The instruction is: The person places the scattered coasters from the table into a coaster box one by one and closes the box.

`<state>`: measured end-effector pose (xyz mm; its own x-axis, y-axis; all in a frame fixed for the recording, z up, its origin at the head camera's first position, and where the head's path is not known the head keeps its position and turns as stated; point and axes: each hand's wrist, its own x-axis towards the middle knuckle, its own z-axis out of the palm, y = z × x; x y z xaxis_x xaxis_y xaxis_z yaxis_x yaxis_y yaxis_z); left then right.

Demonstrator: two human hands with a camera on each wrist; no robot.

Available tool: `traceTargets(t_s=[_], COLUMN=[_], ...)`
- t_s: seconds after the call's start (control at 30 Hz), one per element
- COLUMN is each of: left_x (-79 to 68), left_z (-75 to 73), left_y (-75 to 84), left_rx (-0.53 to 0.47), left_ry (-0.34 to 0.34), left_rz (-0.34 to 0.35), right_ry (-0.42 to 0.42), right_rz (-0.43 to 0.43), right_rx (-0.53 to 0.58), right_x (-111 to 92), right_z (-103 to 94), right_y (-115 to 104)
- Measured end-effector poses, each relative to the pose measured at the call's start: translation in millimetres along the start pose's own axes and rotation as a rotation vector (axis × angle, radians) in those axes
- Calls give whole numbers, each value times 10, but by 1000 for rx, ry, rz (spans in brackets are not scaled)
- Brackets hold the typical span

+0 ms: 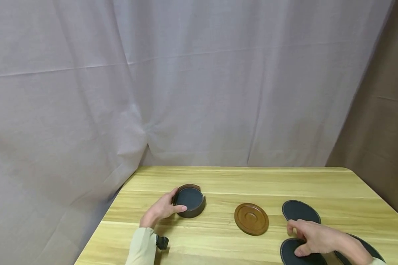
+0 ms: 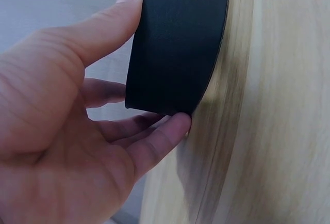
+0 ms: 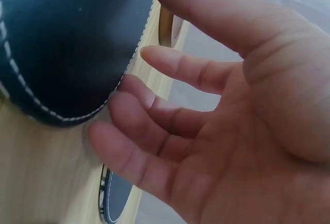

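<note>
My left hand (image 1: pixel 160 209) grips the left side of a round dark leather coaster holder (image 1: pixel 195 212), thumb along the near rim and fingers around the outside. Inside the holder lies a black coaster (image 1: pixel 189 198). In the left wrist view, the holder's black wall (image 2: pixel 178 43) sits between thumb and fingers. Over at the right, my right hand (image 1: pixel 321 235) reaches across a black round coaster (image 1: pixel 290 252), thumb over its top and loosely bent fingers near its far edge. White stitching rings that coaster (image 3: pixel 77 48) in the right wrist view.
A brown round wooden coaster (image 1: pixel 251 219) lies mid-table. Beyond my right hand is another black coaster (image 1: pixel 300 210), and one more (image 1: pixel 368 246) is partly hidden by the right forearm. A grey curtain (image 1: pixel 199 92) hangs behind the wooden table (image 1: pixel 219 180).
</note>
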<state>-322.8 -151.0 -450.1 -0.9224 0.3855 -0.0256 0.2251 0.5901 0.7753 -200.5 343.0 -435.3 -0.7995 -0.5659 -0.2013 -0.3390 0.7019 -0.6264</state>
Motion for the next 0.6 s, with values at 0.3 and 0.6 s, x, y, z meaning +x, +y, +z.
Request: traceTargets(t_s=[0.3, 0.6], left_x=[-8, -3], left_z=[-12, -8], left_y=[-14, -6], left_rx=[-27, -28], left_ry=[0, -5], left_rz=[0, -8], right_ry=[-7, -19], right_rz=[34, 1], right_rx=[41, -16], right_x=[26, 81], right_z=[-6, 16], right_y=[55, 432])
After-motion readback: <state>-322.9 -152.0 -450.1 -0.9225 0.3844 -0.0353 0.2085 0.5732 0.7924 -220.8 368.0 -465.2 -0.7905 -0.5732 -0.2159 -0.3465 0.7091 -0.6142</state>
